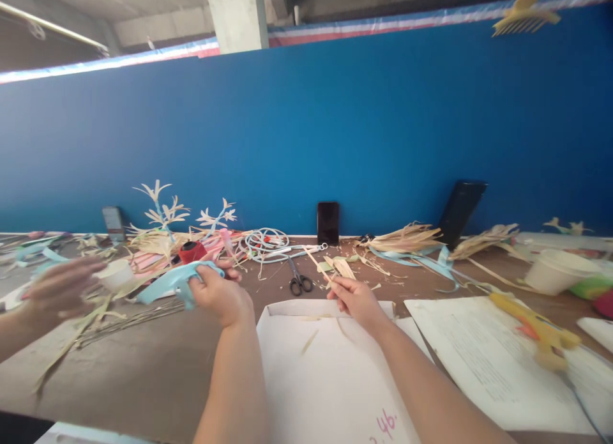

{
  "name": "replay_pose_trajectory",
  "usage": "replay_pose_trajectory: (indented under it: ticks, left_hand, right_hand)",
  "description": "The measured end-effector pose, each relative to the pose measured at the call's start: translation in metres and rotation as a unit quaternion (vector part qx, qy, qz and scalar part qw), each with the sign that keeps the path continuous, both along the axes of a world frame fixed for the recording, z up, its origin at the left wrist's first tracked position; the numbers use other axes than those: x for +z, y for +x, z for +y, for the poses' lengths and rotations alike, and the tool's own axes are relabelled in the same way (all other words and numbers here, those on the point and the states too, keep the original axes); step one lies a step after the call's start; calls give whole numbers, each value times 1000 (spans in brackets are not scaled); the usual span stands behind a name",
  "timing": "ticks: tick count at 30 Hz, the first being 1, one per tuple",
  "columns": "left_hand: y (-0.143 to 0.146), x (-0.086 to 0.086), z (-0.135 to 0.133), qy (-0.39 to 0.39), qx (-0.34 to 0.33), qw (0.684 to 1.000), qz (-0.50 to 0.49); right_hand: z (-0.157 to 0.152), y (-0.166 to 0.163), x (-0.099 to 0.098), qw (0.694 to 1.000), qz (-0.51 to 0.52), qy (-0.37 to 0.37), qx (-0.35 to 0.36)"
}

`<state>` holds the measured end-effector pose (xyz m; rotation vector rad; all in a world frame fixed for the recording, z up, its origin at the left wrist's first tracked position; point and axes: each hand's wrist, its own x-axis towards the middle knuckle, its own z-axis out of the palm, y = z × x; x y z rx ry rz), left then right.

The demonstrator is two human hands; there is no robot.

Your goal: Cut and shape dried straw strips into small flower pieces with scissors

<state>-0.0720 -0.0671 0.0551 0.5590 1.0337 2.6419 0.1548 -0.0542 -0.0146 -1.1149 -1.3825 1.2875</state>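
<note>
The blue strip [163, 285] is pinched in the curled left hand [218, 292], and the right hand [353, 297], nearly closed, holds a thin stick [317, 264] near a white box [320, 380].

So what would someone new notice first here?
Probably the big blue panel at the back, with a yellow clip near its top right. Next, the left hand holding a light-blue strip, and the right hand pinching a thin pale stick. The yellow glue gun on the papers at right stands out too.
</note>
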Motion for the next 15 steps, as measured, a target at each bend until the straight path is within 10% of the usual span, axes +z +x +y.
replay_pose_trajectory:
  ticks: [10, 15]
  left_hand:
    - [77, 53, 11, -35, -117, 973, 194]
    - [102, 43, 23, -23, -73, 987, 141]
  right_hand:
    - [3, -3, -4, 1000, -3, 6, -1]
    - [1, -1, -5, 1000, 1, 10, 3]
